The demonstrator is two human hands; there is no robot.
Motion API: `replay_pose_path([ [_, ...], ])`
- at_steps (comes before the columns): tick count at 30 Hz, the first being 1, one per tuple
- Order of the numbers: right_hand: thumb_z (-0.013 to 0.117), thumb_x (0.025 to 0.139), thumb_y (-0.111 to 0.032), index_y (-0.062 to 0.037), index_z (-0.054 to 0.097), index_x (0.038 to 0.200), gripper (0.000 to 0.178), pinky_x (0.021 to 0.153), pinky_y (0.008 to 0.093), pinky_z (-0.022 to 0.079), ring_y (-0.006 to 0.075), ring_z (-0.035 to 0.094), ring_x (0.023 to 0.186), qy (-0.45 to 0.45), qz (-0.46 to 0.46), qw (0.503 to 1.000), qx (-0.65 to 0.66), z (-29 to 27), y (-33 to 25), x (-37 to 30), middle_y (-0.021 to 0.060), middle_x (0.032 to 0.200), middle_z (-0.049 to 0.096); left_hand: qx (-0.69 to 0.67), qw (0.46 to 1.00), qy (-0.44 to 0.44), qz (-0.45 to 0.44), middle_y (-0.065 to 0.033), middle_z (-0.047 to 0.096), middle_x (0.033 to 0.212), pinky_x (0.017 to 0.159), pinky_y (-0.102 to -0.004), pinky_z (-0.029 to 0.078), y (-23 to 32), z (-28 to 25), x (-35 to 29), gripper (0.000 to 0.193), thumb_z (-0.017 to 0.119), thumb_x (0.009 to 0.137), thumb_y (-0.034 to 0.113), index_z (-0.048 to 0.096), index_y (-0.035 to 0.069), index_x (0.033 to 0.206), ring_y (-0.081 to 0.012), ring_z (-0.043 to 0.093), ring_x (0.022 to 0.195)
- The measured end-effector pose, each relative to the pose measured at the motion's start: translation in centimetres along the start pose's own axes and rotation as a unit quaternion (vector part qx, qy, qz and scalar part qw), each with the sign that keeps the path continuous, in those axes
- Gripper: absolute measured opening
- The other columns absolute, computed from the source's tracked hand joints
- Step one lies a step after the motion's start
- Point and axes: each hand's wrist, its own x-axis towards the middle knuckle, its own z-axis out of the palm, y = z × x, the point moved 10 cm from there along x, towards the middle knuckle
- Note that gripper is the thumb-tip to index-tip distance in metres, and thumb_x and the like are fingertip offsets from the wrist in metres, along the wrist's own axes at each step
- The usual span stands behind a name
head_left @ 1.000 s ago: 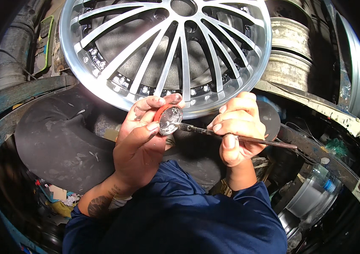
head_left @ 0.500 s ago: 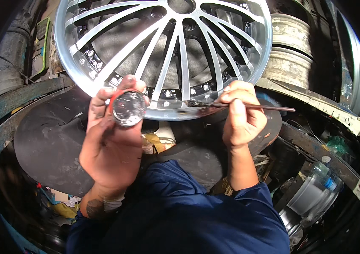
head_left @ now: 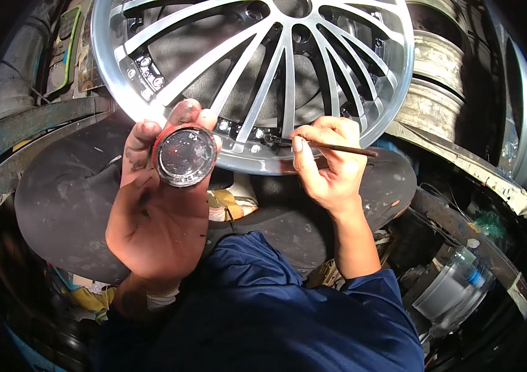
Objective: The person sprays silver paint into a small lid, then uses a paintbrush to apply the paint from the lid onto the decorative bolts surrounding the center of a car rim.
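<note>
My left hand (head_left: 161, 239), palm up and smudged with dark paint, holds a small round red-rimmed lid (head_left: 184, 156) between its fingers. Black and whitish paint streaks cover the lid's inside. A thin paintbrush (head_left: 344, 148) with a dark handle is pinched in my right hand (head_left: 336, 170). Its bristles reach the black, bolt-studded strip between the spokes, near the lower edge of a silver alloy wheel (head_left: 215, 62); whether they touch it I cannot tell. The wheel lies tilted in front of me, above my dark-trousered legs, its top cut off by the picture's edge.
Worn, pale wheel rims (head_left: 429, 111) are stacked at the right. A metal beam (head_left: 468, 164) runs below them. Lower right, a clear plastic bottle (head_left: 473, 268) lies by a silver round part. A green-edged flat object (head_left: 72, 53) rests at the upper left.
My right hand has moved left with the paintbrush, bringing its tip closer to the lid. The lid now faces me more squarely. The wheel appears farther right as the view shifts.
</note>
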Motion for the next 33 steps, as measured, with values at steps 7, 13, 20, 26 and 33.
replay_pose_path([
  [7,0.074,0.071,-0.006,-0.0055,0.069,0.084,0.014,0.076,0.0352,0.04,0.0196,0.058,0.076,-0.017,-0.014,0.999,-0.025,0.4,-0.4,0.1,-0.0006,0.083,0.065,0.057,0.992,-0.102,-0.039,-0.0245,0.027,0.15,0.118,-0.0511,0.023,-0.5,1.0,0.2,0.043,0.046,0.095,0.013,0.041,0.004,0.137,-0.0367,0.025,0.143],
  [13,0.075,0.071,-0.006,-0.0054,0.07,0.085,0.015,0.077,0.0345,0.04,0.0196,0.057,0.077,-0.013,-0.001,1.0,-0.023,0.4,-0.1,-0.1,0.0008,0.081,0.063,0.069,0.993,-0.081,-0.047,-0.0241,0.028,0.149,0.118,-0.0508,0.026,-0.5,0.4,0.1,0.043,0.048,0.095,0.012,0.042,0.005,0.136,-0.0364,0.026,0.143],
  [20,0.075,0.071,-0.007,-0.0058,0.07,0.087,0.017,0.076,0.0338,0.04,0.0201,0.055,0.076,-0.003,0.012,1.0,-0.018,0.5,0.4,-0.4,0.0026,0.077,0.061,0.074,0.992,-0.091,-0.044,-0.0235,0.03,0.149,0.117,-0.0505,0.027,-0.5,0.6,0.0,0.04,0.047,0.095,0.012,0.042,0.005,0.134,-0.0359,0.027,0.142],
  [26,0.075,0.07,-0.008,-0.0061,0.07,0.085,0.016,0.075,0.0342,0.04,0.0203,0.055,0.076,-0.015,0.003,1.0,-0.013,0.6,-0.2,-0.2,0.0018,0.079,0.062,0.076,0.993,-0.078,-0.046,-0.025,0.028,0.15,0.117,-0.051,0.028,-0.6,0.2,-0.1,0.043,0.046,0.096,0.013,0.039,0.005,0.138,-0.0366,0.026,0.143],
  [33,0.074,0.07,-0.008,-0.0067,0.07,0.084,0.014,0.075,0.0345,0.039,0.0198,0.056,0.076,-0.018,-0.009,1.0,-0.016,0.8,-0.6,0.0,-0.0007,0.083,0.065,0.07,0.992,-0.091,-0.043,-0.0253,0.029,0.15,0.116,-0.0522,0.028,-0.7,0.3,0.0,0.043,0.045,0.096,0.013,0.039,0.004,0.138,-0.0368,0.027,0.143],
])
